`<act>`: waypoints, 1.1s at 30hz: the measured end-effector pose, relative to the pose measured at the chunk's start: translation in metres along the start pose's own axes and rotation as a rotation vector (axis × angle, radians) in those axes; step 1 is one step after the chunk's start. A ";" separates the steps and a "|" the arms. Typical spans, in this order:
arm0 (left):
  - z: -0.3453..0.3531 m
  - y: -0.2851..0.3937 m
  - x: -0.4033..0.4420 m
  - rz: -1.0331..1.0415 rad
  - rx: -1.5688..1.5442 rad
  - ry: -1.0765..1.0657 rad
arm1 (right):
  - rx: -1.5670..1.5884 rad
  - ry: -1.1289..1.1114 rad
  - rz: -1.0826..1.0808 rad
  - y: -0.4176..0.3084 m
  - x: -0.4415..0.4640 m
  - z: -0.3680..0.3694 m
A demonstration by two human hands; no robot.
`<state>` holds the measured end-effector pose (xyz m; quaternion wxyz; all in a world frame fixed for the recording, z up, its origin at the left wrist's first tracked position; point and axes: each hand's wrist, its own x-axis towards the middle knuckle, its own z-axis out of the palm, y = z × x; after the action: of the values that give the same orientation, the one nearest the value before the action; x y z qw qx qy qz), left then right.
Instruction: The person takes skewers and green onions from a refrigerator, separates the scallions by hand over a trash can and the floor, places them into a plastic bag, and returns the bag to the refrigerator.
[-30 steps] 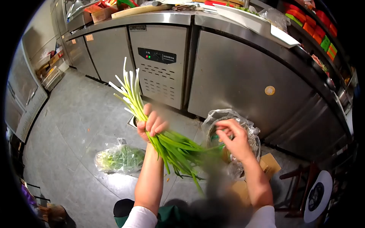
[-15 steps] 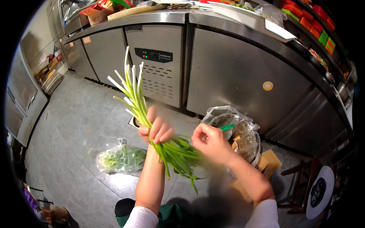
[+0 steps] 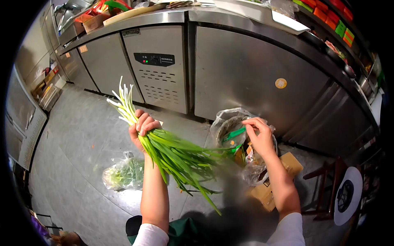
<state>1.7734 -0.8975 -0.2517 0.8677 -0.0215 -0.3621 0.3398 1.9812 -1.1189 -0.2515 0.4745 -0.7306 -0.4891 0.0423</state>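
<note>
A bunch of green onions (image 3: pixel 176 153) is gripped in my left hand (image 3: pixel 144 126), with the white ends pointing up and left and the green leaves spreading right and down. My right hand (image 3: pixel 259 134) is over a bin lined with clear plastic (image 3: pixel 230 119), its thumb and fingertips brought together; whatever may be between them is too small to make out. Inside the bin lie a green strip (image 3: pixel 234 134) and scraps. On the floor left of my left forearm is a clear bag of greens (image 3: pixel 123 173).
A steel counter (image 3: pixel 254 78) with cabinet doors runs across the front, bearing a white tray (image 3: pixel 262 14) and a round board (image 3: pixel 133 14). Cardboard (image 3: pixel 290 164) lies beside the bin. A wooden stool (image 3: pixel 328 186) and a white round object (image 3: pixel 348 196) are at right.
My right hand has moved from the leaf ends out to the right, over the bin. The bunch in my left hand is lower and further left, and the view has shifted slightly.
</note>
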 end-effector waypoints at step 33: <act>-0.021 0.034 0.011 0.139 0.268 0.452 | 0.017 -0.270 -0.397 -0.062 0.010 0.064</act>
<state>1.7723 -0.8603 -0.2700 0.8962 -0.0069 -0.1085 0.4301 1.9108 -1.0652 -0.2376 0.4101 -0.6037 -0.6818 0.0496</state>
